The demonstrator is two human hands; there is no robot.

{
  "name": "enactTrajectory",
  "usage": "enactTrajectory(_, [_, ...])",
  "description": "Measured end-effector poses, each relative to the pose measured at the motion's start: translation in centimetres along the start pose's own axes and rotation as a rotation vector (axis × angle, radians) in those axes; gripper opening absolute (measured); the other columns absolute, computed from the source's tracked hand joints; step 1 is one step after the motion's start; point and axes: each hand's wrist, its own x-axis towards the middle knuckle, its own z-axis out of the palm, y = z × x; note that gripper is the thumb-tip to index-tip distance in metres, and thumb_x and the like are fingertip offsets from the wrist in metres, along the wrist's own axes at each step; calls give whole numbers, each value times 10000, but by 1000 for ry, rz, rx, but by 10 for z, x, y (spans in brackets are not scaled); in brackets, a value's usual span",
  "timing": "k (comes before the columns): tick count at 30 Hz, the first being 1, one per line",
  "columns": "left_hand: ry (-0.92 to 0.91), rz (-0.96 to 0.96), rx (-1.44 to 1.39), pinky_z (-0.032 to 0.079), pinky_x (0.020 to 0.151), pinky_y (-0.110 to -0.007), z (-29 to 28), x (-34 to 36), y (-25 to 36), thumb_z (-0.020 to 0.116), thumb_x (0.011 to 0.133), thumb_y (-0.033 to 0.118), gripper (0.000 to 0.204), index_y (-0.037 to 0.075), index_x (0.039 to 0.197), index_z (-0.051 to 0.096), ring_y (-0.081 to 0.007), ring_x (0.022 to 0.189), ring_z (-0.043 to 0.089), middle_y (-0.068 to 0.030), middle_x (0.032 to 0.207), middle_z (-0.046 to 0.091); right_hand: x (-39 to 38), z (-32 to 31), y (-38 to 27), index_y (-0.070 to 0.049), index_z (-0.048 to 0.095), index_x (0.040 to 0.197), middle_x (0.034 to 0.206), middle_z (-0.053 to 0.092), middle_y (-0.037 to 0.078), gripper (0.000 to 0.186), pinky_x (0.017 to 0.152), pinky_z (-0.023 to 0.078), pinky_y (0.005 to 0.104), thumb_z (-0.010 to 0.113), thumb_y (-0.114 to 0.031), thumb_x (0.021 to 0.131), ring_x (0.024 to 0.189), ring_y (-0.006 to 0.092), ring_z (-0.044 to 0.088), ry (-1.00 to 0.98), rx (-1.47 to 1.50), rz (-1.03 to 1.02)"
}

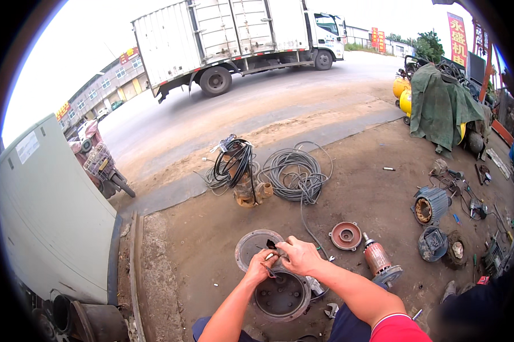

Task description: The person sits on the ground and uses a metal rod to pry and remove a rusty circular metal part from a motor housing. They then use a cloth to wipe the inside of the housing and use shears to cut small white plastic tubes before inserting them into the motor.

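My left hand (258, 270) pinches dark thin wires (273, 274) with a small pale piece by its fingertips. Close against it, my right hand (300, 256) has its fingers closed; what they grip is too small to make out. Both hands are over a round, rusty metal housing (306, 302) with several bolts inside, standing between my knees. Just beyond it, partly behind my hands, lies a round grey metal cover (246, 249). A grey cable (309, 228) runs from a large coil toward the housing. An adjustable wrench (331, 310) rests on the ground beside my right leg.
Ahead stand a rusty pump (245, 194) with black cable and a grey cable coil (294, 174). On the right lie a reddish flange (346, 235), a motor rotor (378, 256) and a motor casing (432, 205). A grey cabinet (57, 211) stands left; a truck (234, 34) is on the road.
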Motion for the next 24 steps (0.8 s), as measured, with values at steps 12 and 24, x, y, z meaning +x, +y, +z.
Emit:
enactTrajectory(12, [21, -62, -17, 503, 797, -307, 8, 11, -9, 731, 877, 112, 185, -14, 1012, 729, -174, 878, 641, -89, 966, 688, -2, 58, 32, 3, 660, 842, 702, 661, 127, 304, 614, 517, 388, 569, -261, 962, 606, 200, 616, -215, 455, 686])
enactTrajectory(24, [1, -151, -278, 474, 695, -254, 1, 13, 6, 697, 890, 71, 139, -10, 1001, 717, -90, 761, 572, -2, 854, 658, -6, 25, 32, -70, 624, 901, 828, 630, 123, 163, 684, 537, 479, 658, -220, 848, 804, 360, 659, 13, -141, -142])
